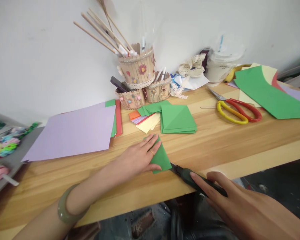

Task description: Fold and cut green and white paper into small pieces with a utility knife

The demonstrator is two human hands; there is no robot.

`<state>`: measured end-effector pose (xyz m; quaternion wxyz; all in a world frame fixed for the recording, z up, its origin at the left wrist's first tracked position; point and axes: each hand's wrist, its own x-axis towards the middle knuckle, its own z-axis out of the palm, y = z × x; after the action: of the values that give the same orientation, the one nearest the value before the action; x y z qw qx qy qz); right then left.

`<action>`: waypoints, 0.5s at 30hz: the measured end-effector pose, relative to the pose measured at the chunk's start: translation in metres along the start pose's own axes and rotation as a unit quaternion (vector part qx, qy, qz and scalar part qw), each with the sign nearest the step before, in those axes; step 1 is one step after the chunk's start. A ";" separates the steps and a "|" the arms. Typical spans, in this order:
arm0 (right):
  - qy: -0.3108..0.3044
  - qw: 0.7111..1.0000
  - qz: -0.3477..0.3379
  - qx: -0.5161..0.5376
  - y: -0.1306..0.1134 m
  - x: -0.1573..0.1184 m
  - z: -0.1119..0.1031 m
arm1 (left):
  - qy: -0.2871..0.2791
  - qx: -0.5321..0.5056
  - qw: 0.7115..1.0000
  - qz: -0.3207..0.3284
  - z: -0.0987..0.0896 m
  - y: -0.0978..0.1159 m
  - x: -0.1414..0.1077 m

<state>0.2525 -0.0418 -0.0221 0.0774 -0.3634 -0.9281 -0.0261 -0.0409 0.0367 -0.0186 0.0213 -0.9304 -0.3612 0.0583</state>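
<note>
My left hand (142, 155) lies flat with fingers stretched over a folded green paper (162, 156), pressing it to the wooden table (130, 181). My right hand (222, 191) grips a dark green utility knife (190, 177), its forefinger along the handle. The knife's blade tip meets the right corner of the folded paper; whether it is inside the fold I cannot tell. Just behind lies a stack of green paper squares (178, 118). Beside it is a fan of small coloured papers (148, 121).
Purple sheets (77, 131) lie at left, with green and red ones beneath. Scissors (232, 108) with red and yellow handles and a large green sheet (272, 91) lie at right. Decorated stick pots (137, 68) and a plastic cup (218, 68) stand by the wall. The table's front edge is close.
</note>
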 end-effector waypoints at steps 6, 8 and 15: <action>0.043 0.999 -0.026 0.010 0.004 0.024 -0.010 | -0.007 -0.022 1.000 -0.004 0.002 -0.001 0.001; 0.047 0.998 -0.030 0.007 0.006 0.031 -0.012 | -0.002 -0.032 0.999 -0.006 0.003 -0.002 0.000; 0.039 0.999 -0.033 -0.012 0.012 0.046 -0.009 | 0.019 -0.064 0.998 -0.023 0.004 -0.001 -0.001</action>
<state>0.2286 -0.0026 -0.0057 0.1084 -0.3325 -0.9353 -0.0541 -0.0427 0.0374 -0.0227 -0.0297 -0.9224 -0.3846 0.0167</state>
